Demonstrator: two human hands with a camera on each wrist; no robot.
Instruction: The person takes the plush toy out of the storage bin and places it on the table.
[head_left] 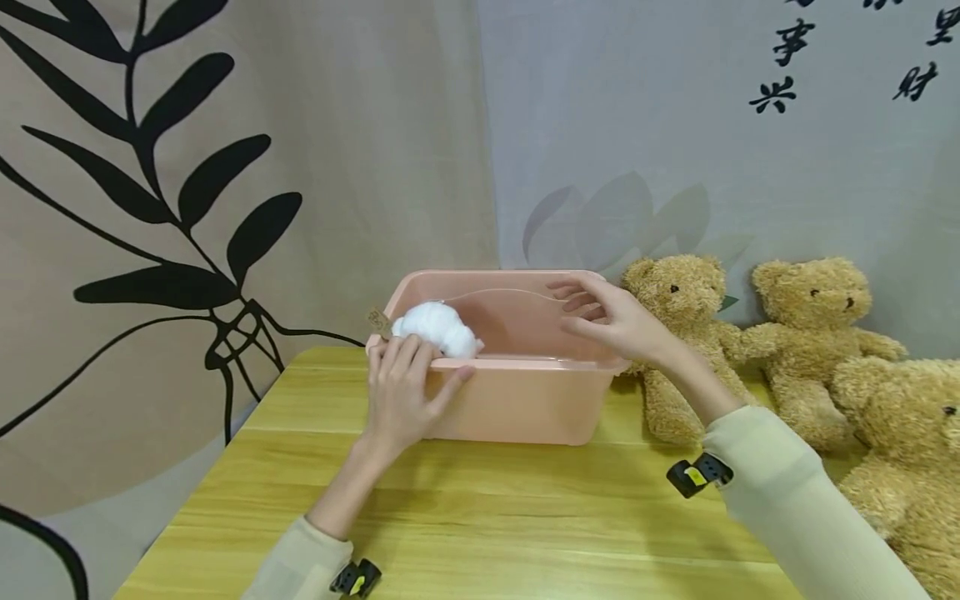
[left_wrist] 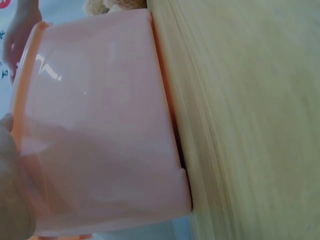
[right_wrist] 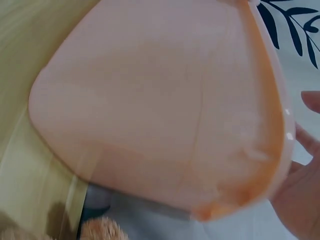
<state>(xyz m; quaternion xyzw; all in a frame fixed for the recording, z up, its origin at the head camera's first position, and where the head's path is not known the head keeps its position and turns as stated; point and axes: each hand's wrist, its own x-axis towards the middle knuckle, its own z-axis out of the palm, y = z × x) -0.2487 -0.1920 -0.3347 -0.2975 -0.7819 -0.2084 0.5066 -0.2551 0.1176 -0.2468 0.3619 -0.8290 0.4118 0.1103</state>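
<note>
A pink plastic bin (head_left: 517, 404) stands on the wooden table. At its front left corner my left hand (head_left: 397, 396) grips the rim, with the fingers over the edge and the thumb along the outer front wall. Right behind those fingers lies a white fluffy object (head_left: 435, 327) inside the bin; its kind does not show. A small brown tag (head_left: 378, 322) sticks up beside it. Over the bin's right side hovers my right hand (head_left: 611, 317), fingers loosely extended and holding nothing. The right wrist view shows this hand (right_wrist: 302, 200) next to the bin's rim.
Two tan teddy bears (head_left: 675, 333) (head_left: 813, 342) sit right of the bin, against the grey cloth backdrop (head_left: 600, 125). A third teddy bear (head_left: 911, 467) is nearer at the right edge. Wooden tabletop (head_left: 525, 517) extends in front of the bin.
</note>
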